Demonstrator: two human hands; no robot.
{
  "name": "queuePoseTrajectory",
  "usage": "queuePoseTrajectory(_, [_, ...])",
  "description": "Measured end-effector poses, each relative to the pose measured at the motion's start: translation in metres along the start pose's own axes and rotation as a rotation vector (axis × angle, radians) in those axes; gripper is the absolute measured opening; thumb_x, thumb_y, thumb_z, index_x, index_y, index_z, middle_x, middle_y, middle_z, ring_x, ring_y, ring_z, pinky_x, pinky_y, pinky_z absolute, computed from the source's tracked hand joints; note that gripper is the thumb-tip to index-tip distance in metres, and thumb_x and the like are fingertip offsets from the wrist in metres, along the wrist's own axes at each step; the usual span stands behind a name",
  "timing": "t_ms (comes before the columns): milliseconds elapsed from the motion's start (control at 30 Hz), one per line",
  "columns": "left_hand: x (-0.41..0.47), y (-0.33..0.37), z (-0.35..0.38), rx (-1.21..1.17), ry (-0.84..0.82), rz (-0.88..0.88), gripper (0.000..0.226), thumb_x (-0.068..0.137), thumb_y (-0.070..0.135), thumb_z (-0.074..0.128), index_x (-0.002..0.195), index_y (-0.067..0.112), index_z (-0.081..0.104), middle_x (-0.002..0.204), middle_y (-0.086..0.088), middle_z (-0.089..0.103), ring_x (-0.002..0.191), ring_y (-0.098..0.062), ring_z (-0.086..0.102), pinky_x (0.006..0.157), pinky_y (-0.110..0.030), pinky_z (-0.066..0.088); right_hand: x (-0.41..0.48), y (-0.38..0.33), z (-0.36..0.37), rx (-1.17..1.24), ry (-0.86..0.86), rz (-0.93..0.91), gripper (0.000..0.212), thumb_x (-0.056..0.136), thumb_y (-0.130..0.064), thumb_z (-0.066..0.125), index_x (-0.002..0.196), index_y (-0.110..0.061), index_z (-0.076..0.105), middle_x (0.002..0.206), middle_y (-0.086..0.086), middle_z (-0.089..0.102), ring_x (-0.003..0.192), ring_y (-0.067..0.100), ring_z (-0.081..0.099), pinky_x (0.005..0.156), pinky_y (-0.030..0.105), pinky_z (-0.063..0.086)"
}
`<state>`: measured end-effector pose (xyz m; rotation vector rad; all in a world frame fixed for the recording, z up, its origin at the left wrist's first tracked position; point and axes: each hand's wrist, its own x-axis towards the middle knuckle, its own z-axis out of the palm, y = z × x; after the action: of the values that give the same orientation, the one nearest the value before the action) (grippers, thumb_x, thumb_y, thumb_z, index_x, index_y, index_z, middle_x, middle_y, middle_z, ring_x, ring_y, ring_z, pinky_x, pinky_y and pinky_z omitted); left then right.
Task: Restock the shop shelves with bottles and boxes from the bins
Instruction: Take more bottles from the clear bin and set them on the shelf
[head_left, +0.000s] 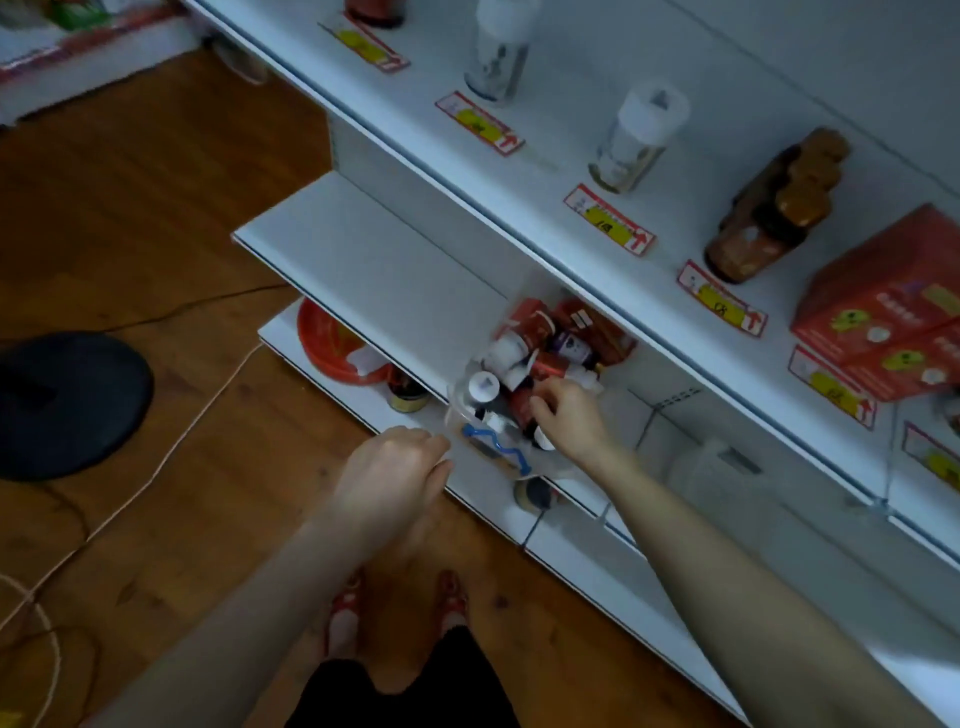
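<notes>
Reaching into the clear bin (511, 364) on the middle shelf (374, 270), the right hand (569, 413) curls its grip around a small red bottle (521, 404) among the jumble. The left hand (395, 467) steadies the bin's near edge, its grip loosely closed. Best to lift straight up, clear of neighbouring bottles, before turning to the upper shelf (597, 156).

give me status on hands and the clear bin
Right hand reaching into clear plastic bin of small bottles, grip unclear. Left hand at bin's near edge. Nothing blocking.
</notes>
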<state>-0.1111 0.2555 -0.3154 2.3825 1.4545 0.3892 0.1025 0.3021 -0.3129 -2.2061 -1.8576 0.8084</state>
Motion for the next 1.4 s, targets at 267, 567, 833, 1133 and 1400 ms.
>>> queuePoseTrajectory(267, [0.049,-0.023,0.044,-0.030,-0.101,0.221,0.038,0.076,0.033,0.038,0.070,0.010,0.067,0.061,-0.004,0.064,0.053,-0.025,0.061,0.039,-0.029,0.048,-0.006,0.051,0.029,0.039,0.064,0.218,0.024,0.090,-0.010,0.050,0.109,0.000,0.060,0.110,0.021,0.060,0.100,0.031,0.056,0.075,0.029,0.039])
queuePoseTrajectory(567, [0.121,-0.032,0.107,-0.028,-0.133,0.310,0.044,0.077,0.033,0.035,0.074,0.004,0.069,0.065,-0.012,0.065,0.057,-0.030,0.062,0.044,-0.036,0.052,0.036,0.109,0.044,-0.080,0.194,0.189,0.029,0.092,-0.006,0.050,0.117,0.006,0.055,0.119,0.023,0.053,0.110,0.035,0.050,0.087,0.031,0.033])
queuePoseTrajectory(833, [0.182,-0.041,0.141,0.117,-0.092,0.306,0.020,0.071,0.009,0.067,0.082,-0.007,0.065,0.068,-0.024,0.061,0.058,-0.040,0.060,0.045,-0.040,0.050,0.102,0.123,0.053,-0.229,0.166,0.144,0.056,0.088,-0.006,0.053,0.138,-0.005,0.030,0.138,0.015,0.037,0.125,0.030,0.035,0.101,0.035,0.032])
queuePoseTrajectory(1133, [0.222,-0.034,0.163,0.127,-0.233,0.158,0.054,0.092,0.019,0.053,0.139,0.002,0.034,0.122,-0.024,0.047,0.105,-0.039,0.051,0.082,-0.040,0.043,0.104,0.123,0.065,-0.364,0.085,0.166,0.047,0.088,-0.007,0.054,0.131,-0.006,0.036,0.132,0.018,0.040,0.120,0.032,0.039,0.092,0.033,0.037])
queuePoseTrajectory(1400, [0.233,-0.020,0.177,0.189,-0.345,0.013,0.056,0.093,0.030,0.051,0.134,0.000,0.031,0.120,-0.023,0.047,0.106,-0.038,0.051,0.075,-0.035,0.039,0.033,0.124,0.070,-0.039,0.293,0.147,0.050,0.072,-0.014,0.067,0.120,-0.002,0.057,0.111,0.021,0.055,0.096,0.037,0.056,0.076,0.028,0.039])
